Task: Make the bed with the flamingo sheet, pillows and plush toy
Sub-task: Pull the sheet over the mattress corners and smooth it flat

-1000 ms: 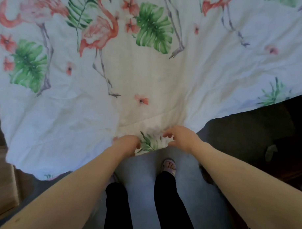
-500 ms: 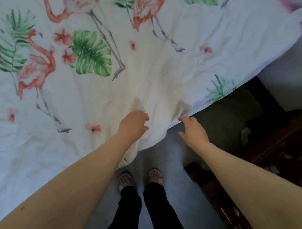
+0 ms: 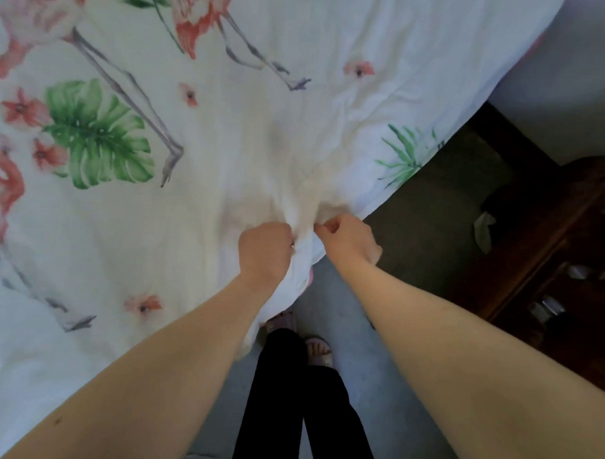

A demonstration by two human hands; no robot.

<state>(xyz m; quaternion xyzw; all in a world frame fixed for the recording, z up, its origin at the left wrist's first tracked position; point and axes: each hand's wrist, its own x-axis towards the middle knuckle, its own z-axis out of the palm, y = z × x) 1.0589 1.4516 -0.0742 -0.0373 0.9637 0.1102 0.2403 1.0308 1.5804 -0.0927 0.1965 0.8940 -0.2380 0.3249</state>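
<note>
The white flamingo sheet (image 3: 229,130), printed with pink flamingos, green leaves and small red flowers, fills the upper left of the view and hangs over the bed's edge. My left hand (image 3: 264,250) grips a bunch of the sheet near its edge in a fist. Right beside it, my right hand (image 3: 347,239) pinches the sheet's edge with curled fingers. The cloth puckers into folds between the two hands. Pillows and the plush toy are out of view.
I stand on a grey floor (image 3: 408,387), my feet in pink sandals (image 3: 319,351) just below the sheet's edge. A dark wooden cabinet (image 3: 550,258) stands at the right. A dark mat (image 3: 442,213) lies between it and the bed.
Both hands have closed on the sheet's edge: half a second ago the right hand was open and off the cloth. The hands have come closer together and the view has shifted left.
</note>
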